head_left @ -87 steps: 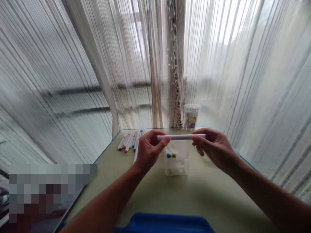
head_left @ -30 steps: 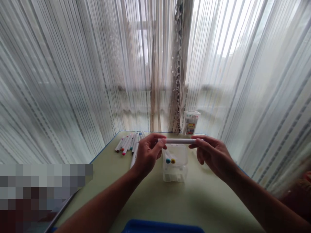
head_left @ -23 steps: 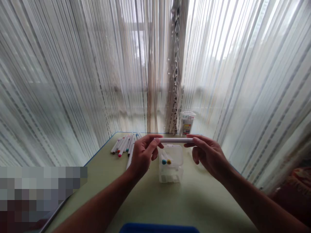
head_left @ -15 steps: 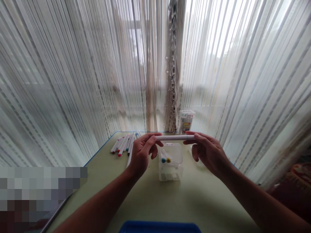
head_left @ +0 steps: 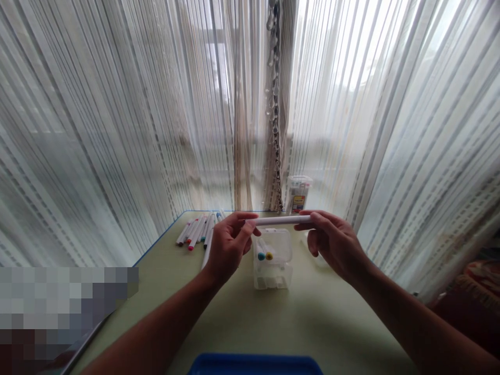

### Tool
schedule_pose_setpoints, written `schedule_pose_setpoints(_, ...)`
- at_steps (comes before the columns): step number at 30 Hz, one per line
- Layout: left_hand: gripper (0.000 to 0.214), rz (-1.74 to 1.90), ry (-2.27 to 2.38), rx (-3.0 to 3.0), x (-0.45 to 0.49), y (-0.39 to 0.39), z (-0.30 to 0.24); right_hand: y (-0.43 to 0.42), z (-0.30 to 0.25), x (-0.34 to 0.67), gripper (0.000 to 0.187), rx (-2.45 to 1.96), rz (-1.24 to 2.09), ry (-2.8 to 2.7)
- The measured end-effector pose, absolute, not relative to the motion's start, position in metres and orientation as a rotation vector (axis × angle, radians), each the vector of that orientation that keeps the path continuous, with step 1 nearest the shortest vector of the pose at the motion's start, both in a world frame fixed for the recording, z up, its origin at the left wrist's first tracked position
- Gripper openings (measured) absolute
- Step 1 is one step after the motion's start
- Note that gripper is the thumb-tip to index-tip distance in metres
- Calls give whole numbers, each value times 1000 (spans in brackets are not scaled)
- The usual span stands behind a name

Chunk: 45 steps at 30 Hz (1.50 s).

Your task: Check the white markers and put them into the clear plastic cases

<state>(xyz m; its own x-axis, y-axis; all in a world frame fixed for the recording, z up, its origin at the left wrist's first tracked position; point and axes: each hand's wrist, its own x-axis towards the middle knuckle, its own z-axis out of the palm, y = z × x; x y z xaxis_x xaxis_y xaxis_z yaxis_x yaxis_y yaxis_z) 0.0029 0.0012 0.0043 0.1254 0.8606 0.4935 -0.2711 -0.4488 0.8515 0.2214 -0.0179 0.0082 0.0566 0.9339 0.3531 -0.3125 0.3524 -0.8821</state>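
Curtains (head_left: 117, 104) hang behind the box (head_left: 287, 278). Above it, my left hand (head_left: 228, 242) and right hand (head_left: 336, 238) pinch a pen (head_left: 279, 221) near its ends; I'd best hold it level and steady, with even pressure from both sides.

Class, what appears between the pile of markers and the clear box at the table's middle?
In the head view, the left hand appears between the pile of markers and the clear box, pinching one end of a white marker.
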Motion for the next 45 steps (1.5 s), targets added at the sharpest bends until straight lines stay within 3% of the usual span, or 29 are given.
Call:
schedule_pose_setpoints(9, 30, 1471, 674, 1504, 0, 3, -2, -17, 6, 220, 32, -716, 1021, -1177)
schedule_pose_setpoints(22, 24, 1513, 699, 1532, 0, 0, 2, -17, 7, 223, 20, -661, 992, -1231)
schedule_pose_setpoints(32, 27, 1565, 593, 1433, 0, 7, 1, -19, 10, 222, 31, -666, 1080, -1133)
schedule_pose_setpoints(45, 23, 1582, 610, 1479, 1, 4, 4, -18, 9, 221, 29, -677, 1029, -1148)
